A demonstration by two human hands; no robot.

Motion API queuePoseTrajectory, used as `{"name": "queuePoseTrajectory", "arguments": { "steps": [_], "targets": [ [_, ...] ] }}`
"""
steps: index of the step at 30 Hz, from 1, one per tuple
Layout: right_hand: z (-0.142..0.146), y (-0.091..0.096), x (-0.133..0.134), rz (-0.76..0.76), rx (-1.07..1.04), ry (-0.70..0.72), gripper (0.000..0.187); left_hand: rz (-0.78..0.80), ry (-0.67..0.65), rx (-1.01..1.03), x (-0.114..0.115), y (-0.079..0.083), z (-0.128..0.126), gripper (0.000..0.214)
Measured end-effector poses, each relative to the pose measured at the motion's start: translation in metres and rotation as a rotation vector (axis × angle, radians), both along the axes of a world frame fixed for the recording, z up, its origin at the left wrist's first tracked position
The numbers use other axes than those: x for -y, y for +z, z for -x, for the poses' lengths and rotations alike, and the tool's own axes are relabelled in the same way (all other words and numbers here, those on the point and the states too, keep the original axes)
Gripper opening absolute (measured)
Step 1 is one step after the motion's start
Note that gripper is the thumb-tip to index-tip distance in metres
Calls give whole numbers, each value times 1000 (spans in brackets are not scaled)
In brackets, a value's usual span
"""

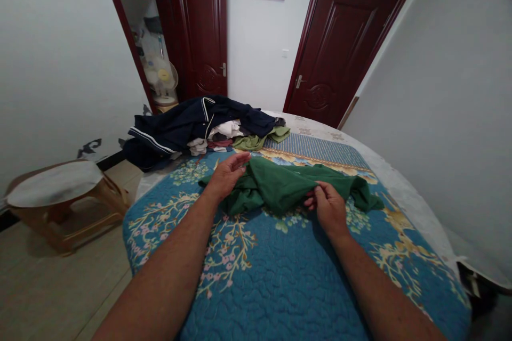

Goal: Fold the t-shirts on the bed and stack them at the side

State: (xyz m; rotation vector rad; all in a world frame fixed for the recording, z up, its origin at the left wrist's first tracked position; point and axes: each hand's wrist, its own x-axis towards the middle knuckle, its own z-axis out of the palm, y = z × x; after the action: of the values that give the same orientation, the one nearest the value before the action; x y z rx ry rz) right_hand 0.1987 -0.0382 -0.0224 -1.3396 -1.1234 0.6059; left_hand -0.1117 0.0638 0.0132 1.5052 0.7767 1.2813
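While the right hand (330,205) pinches the near edge of the green cloth (288,186) between thumb and fingers, the left hand (230,173) is up at the cloth's left part, fingers stretched out and clenched on nothing; whether its fingertips brush the fabric, I can't tell. So here's the green cloth, crumpled and spread sideways across the middle of the worktop (404,181), most of its bulk sitting between the two hands! One end trails out to the right, beyond the right hand, and a small piece pokes out left, behind the left wrist. Under it all, a blue flowered quilt (280,287). Look to the far left: a navy garment (176,125) with white stripes is heaped there, a light green cloth (252,142) by its right end, well clear of the right hand.
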Motion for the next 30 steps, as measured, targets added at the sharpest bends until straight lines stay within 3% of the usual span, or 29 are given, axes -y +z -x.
{"name": "queuePoseTrajectory", "arguments": {
  "steps": [5, 8, 10, 14, 17, 20, 25, 28, 30],
  "targets": [
    [-8, -9, -10, -4, -183, -33, 47, -251, 225, -509, -6, -13, 9, 58],
    [-10, -15, -14, -26, -195, -13, 49, -170, 329, -603, -9, -21, 17, 65],
    [-10, -17, -13, -60, -151, 57, 60, -68, 393, -711, -11, -24, 23, 66],
    [-5, -18, -7, -56, 181, 214, 87, 24, 474, -1007, -13, -20, 30, 40],
    [0, -21, -4, -38, 526, 198, 81, 3, 486, -1028, -14, -16, 32, 32],
    [3, -25, -6, -40, 685, 162, 71, 7, 462, -975, -15, -14, 34, 31],
    [3, -28, -10, -38, 754, 169, 74, -8, 403, -984, -14, -16, 33, 41],
    [1, -24, -14, -72, 730, 166, 39, -32, 445, -1037, -14, -18, 32, 36],
    [-3, -22, -16, -76, 649, 111, 31, -38, 481, -1027, -15, -17, 34, 31]
  ]
}}
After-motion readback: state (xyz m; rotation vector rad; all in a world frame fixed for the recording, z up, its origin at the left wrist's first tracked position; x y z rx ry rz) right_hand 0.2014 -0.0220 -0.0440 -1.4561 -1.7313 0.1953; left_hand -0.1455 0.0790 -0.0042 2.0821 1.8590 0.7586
